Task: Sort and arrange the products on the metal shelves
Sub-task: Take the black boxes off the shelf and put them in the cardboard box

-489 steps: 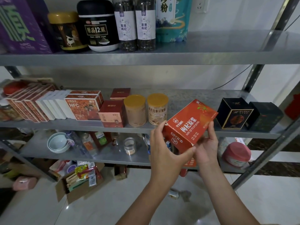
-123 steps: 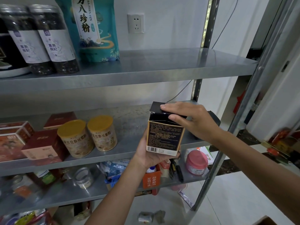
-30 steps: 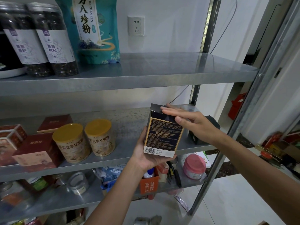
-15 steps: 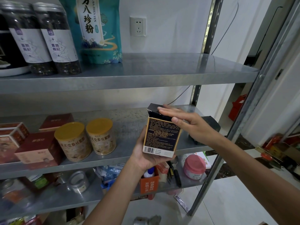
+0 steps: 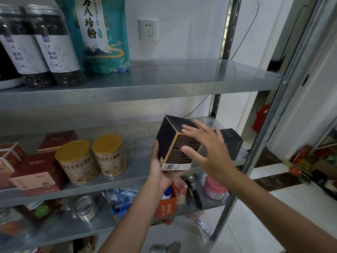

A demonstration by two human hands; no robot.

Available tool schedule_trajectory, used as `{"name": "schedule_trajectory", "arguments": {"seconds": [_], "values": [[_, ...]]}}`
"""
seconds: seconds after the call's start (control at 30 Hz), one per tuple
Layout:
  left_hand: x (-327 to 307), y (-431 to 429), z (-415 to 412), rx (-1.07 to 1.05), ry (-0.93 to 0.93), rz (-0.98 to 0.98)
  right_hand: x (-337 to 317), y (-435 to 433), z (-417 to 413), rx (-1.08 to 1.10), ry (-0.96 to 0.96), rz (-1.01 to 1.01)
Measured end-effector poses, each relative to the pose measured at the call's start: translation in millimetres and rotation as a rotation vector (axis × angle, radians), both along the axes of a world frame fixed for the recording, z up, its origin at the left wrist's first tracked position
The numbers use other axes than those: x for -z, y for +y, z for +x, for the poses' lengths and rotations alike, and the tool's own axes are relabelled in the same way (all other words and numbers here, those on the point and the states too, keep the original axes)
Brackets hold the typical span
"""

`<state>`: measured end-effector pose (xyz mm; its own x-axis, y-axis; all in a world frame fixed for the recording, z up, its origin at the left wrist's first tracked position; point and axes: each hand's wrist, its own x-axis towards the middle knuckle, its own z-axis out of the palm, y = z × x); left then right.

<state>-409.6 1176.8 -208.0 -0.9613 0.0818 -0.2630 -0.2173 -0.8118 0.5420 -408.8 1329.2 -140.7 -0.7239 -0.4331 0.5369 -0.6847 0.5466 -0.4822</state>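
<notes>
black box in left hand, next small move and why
Probably level the black box and set it on the middle shelf beside the other dark box: the left hand holds it tilted, the right hand is open over it.

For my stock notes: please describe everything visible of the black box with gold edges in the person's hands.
The black cardboard box with gold edges is tall, closed and tilted, top leaning left. One face carries small print above a white barcode strip. The left hand grips its lower end; the right hand, fingers spread, touches the printed face. Nothing else touches it.
</notes>
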Motion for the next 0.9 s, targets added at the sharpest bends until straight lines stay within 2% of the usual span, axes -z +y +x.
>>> {"name": "schedule_trajectory", "arguments": {"seconds": [0.1,0.17,0.23,0.3,0.37,0.5,0.63,0.73,0.83,0.9], "values": [[2,14,-1,-0.254,0.071,-0.178,6,-7,9,0.141,-0.333,-0.358],[2,27,0,-0.343,0.145,-0.239,7,-16,12,0.144,-0.59,-0.541],[8,37,3,-0.395,0.247,-0.411,11,-27,12,0.082,-0.805,-0.787],[17,43,5,-0.41,0.4,-0.651,12,-28,6,0.091,-0.954,-1.079],[22,45,9,-0.409,0.536,-0.817,12,-14,-3,0.161,-1.038,-1.227],[35,51,9,-0.519,0.678,-1.048,16,30,-10,0.031,-1.166,-1.187],[46,70,4,-0.567,0.765,-1.304,22,63,-9,0.128,-1.054,-1.155],[50,90,3,-0.525,0.873,-1.321,28,89,-1,0.192,-1.003,-1.131],[50,119,9,-0.557,0.861,-1.368,29,116,9,0.188,-0.983,-1.079],[49,138,10,-0.55,0.957,-1.269,27,139,13,0.2,-0.957,-0.954]]}}
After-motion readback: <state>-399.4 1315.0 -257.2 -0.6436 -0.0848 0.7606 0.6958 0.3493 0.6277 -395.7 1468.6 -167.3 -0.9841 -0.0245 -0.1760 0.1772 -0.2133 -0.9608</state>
